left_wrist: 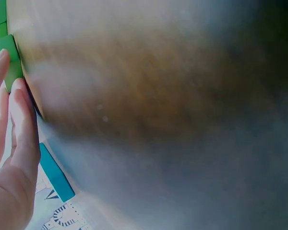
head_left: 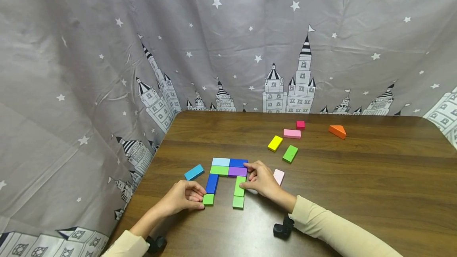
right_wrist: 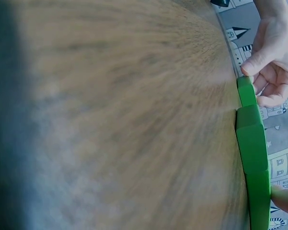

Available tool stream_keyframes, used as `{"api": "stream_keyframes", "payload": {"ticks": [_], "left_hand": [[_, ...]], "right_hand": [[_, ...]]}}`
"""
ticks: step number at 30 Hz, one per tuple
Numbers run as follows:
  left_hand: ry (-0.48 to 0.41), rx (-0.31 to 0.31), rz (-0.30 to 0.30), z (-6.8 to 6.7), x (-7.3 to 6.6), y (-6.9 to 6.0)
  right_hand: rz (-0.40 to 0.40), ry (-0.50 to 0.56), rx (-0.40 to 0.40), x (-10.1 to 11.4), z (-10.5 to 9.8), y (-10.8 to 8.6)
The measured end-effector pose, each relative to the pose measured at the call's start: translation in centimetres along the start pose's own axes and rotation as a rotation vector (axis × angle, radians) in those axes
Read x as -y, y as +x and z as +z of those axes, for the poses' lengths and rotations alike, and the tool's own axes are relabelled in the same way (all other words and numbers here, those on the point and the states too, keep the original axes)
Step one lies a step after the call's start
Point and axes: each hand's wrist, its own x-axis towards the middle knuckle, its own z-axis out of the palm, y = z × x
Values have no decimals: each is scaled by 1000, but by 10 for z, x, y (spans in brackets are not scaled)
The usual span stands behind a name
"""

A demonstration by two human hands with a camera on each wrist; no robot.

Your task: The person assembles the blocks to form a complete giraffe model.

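My left hand (head_left: 183, 198) has its thumb and index finger at the outer corners of a small green block (head_left: 208, 200), pinching it at the foot of a blue block (head_left: 212, 184). My right hand (head_left: 262, 178) spreads its thumb against a long green block (head_left: 239, 186) and its index finger against a dark blue block (head_left: 238, 163). These form a flat arch with a light blue block (head_left: 221, 162), a green block (head_left: 219, 170), a purple block (head_left: 237, 171) and a lower green block (head_left: 238, 202). A pink block (head_left: 279, 177) lies partly behind the right hand.
A bright blue block (head_left: 194, 172) lies left of the arch. Farther back are yellow (head_left: 275, 143), green (head_left: 290, 154), pink (head_left: 292, 133) and red (head_left: 300, 125) blocks and an orange triangle (head_left: 337, 131). A grey curtain (head_left: 235, 43) hangs behind the wooden table (head_left: 357, 193).
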Motion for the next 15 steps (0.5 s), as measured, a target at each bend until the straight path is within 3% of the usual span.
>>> {"api": "stream_keyframes", "payload": {"ticks": [15], "left_hand": [[40,-14,16,-1,-1,0]], "right_hand": [[1,2,-2,0,0,0]]}}
